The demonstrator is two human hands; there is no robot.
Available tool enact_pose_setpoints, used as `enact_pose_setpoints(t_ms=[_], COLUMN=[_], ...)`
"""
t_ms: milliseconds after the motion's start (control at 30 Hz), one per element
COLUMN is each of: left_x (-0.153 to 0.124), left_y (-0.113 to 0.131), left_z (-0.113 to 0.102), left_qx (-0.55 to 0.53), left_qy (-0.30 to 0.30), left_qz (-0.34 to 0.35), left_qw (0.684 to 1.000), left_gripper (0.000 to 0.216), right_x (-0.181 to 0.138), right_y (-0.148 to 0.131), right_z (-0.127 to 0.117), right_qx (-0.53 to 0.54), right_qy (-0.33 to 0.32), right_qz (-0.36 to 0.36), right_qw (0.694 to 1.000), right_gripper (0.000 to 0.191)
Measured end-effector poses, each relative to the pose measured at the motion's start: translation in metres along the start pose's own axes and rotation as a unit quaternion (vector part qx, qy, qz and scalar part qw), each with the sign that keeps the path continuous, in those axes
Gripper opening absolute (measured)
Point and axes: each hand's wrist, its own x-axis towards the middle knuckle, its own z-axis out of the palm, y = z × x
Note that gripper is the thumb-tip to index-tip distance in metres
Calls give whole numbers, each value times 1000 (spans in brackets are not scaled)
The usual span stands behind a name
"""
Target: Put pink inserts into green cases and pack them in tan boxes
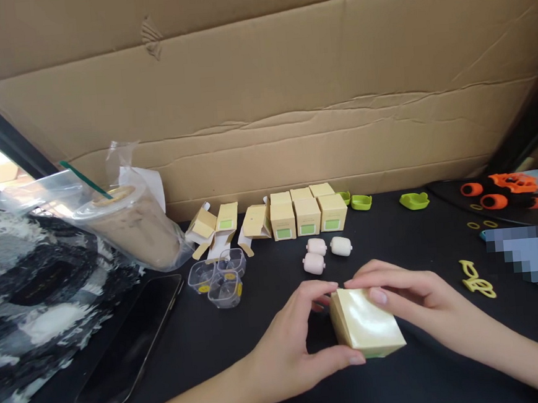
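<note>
- Your left hand grasps a yellow box, well apart from the back edge of the bench.
- Your right hand touches its top; I cannot tell whether the fingers pinch.
- Closed boxes line that edge.

Head view: from my own head, looking forward and down over the black tabletop.
Cardboard panel: ahead of me, farther off, filling the upper part.
Left hand, right hand: nearer to me than the panel, low in my view, seen from above.
</note>
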Motion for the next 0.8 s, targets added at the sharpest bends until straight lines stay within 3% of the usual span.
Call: enact_pose_setpoints(t_ms=[233, 400, 533, 800], left_x=[-1, 1, 2, 1], left_y=[-1, -1, -2, 0], left_z=[0, -1, -1, -2], left_qx=[-7, 5, 17, 10], left_qy=[-13, -16, -33, -30], left_qz=[-27, 12, -19, -49], left_qw=[1000, 1000, 999, 998], left_gripper=[65, 57, 54, 52], right_x=[3, 2, 2, -1], right_y=[3, 4, 2, 2], right_z=[2, 5, 10, 0], right_qx=[18, 24, 23, -157], right_qy=[4, 8, 26, -19], right_qz=[22, 39, 62, -87], right_qw=[1000, 999, 997, 984], right_gripper=[24, 26, 30, 33])
